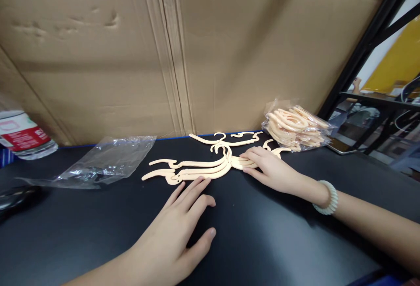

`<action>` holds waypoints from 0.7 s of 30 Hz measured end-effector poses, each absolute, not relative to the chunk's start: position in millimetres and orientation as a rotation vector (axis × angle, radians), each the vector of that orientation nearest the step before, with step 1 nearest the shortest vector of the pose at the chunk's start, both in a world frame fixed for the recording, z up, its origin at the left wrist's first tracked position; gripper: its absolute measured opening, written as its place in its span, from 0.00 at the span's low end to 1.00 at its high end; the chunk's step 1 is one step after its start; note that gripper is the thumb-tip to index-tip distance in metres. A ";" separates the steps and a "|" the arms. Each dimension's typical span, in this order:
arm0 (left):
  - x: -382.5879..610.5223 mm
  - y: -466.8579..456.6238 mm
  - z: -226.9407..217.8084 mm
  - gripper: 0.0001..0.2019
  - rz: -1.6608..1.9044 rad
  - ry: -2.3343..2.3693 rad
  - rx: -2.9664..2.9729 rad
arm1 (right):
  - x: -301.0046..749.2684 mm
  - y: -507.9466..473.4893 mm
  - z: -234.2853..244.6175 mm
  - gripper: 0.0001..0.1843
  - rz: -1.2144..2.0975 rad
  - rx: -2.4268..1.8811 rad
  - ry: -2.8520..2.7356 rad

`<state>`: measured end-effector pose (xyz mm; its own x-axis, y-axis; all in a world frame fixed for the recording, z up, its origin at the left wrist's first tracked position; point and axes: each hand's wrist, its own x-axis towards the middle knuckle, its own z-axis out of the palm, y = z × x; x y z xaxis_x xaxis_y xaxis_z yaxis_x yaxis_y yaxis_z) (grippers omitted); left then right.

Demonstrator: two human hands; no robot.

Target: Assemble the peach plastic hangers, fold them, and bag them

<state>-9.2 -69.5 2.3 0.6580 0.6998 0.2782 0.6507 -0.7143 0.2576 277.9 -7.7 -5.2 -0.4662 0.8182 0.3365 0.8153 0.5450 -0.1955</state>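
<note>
Several peach-coloured folding clothes hangers (210,172) lie together on the dark table, with their hooks pointing away from me and their left ends unfolded. My right hand (267,167) is closed over their right arms, fingers on the far side and thumb on the near side, and hides part of them. In front of their left arms is my left hand (177,229), fingers apart and nothing held; its fingertips reach the near edge of the closest hanger. Just behind the group lies another hanger (206,140) of the same kind.
A clear bag of peach hangers (292,126) lies at the back right. An opened clear plastic bag (114,161) is on the left, near a bottle with a red label (26,135) and a shiny black object (16,198). A cardboard sheet (98,58) stands behind the table.
</note>
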 end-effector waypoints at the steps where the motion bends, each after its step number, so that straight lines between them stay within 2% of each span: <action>1: -9.3 -69.5 1.9 0.13 0.549 1.123 2.734 | 277.9 -7.4 -5.4 0.14 0.019 -1.327 -2.395; 9: -11.3 -69.0 -2.7 0.14 0.643 1.086 2.707 | 276.2 -7.4 -5.5 0.14 0.061 -1.253 -2.354; 21: -14.8 -63.8 1.6 0.14 0.577 1.022 2.700 | 275.5 -7.4 -5.7 0.14 0.070 -1.195 -2.408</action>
<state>-14.8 -63.8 1.6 0.6852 0.6690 0.2879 0.5923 -0.7419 0.3142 275.5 -7.4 -5.7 -0.5244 0.7671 0.3695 0.7443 0.6238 -0.2385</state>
